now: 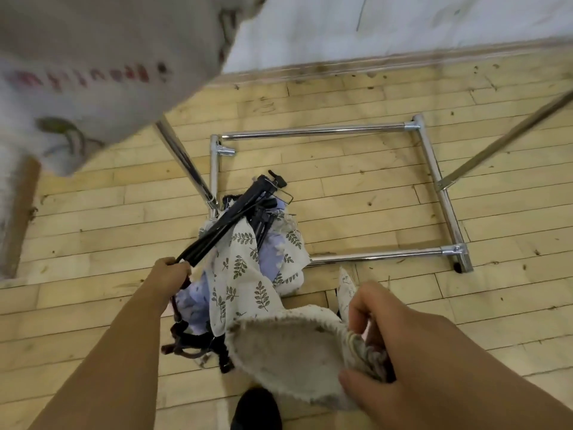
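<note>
Grips hangers [223, 225] in left hand [172, 271], bundle slanting up and away. Pinches fuzzy cloth [285, 352] at its edge with right hand [403, 346]. Between hands, leaf-print cloth [245, 280] draped over a pile. Beyond hands, rack [433, 169] on floor [93, 212]. Below them, shoe [257, 408].

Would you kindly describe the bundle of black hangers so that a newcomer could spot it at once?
Find the chrome rack base on the wooden floor. At its near left corner is a bunch of clothes draped with a leaf-print cloth. The black hangers slant across it into the left hand: straight dark bars among soft pale fabrics.
</note>
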Available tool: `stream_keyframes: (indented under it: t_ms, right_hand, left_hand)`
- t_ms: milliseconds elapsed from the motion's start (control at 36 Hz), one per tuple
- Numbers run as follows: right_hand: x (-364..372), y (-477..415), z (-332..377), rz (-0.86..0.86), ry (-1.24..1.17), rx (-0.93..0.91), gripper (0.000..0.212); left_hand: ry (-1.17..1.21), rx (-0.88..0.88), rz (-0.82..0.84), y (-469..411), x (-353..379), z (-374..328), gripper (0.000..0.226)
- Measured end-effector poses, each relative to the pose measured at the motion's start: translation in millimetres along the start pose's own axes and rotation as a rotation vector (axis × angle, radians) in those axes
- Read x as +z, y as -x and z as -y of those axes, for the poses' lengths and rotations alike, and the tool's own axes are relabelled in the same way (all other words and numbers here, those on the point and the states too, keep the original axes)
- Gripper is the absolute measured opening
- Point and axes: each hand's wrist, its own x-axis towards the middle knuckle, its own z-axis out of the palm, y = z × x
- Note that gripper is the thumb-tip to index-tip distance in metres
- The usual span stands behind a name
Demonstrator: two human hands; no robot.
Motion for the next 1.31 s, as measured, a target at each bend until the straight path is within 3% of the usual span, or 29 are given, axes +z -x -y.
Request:
stream_keyframes:
  t_ms: [83, 250, 417, 500, 667, 806, 917, 1056, 1139, 1222, 1306]
  right_hand:
    - [-7, 15, 7, -0.09, -0.031, -0.062, 0.036]
    - [-18, 27, -6, -0.183, -0.046, -0.2, 0.029]
    - [-26, 29, -12, -0.174, 0.035, -0.216, 0.017]
    - [-32, 34, -18, -0.184, -0.042, -0.227, 0.007]
    - [-46, 56, -26, -0.181, -0.19, -0.26, 0.027]
    - [-45, 65, -26, -0.093, -0.553, -0.265, 0.063]
    - [-46, 72, -27, 0.018, -0.82, -0.292, 0.036]
    - [-55, 78, -36, 0.045, -1.036, -0.157, 0.081]
    - [-61, 83, -42, 0.029, -1.143, -0.114, 0.083]
    - [-65, 85, -46, 0.047, -1.116, -0.141, 0.077]
    - [-67, 87, -49, 0.011, -0.91, -0.146, 0.07]
  left_hand:
    - [0.009, 0.02, -0.027, 34, -13, -18, 0.018]
    - [0.08, 0.0, -0.124, 108, -26, -41, 0.012]
    - [0.213, 0.08, -0.124, 188, -40, -57, 0.029]
    - [0.29, 0.11, -0.084, 235, -41, -66, 0.039]
    - [0.302, 0.28, -0.075, 343, -28, -81, 0.06]
    - [0.295, 0.422, 0.037, 406, -7, -88, 0.063]
    - [0.258, 0.578, 0.074, 438, 10, -95, 0.061]
    - [0.219, 0.743, 0.178, 445, 19, -111, 0.073]
    - [0.181, 0.819, 0.243, 440, 23, -114, 0.081]
    - [0.187, 0.87, 0.232, 438, 24, -117, 0.082]
    - [0.21, 0.932, 0.201, 438, 24, -121, 0.082]
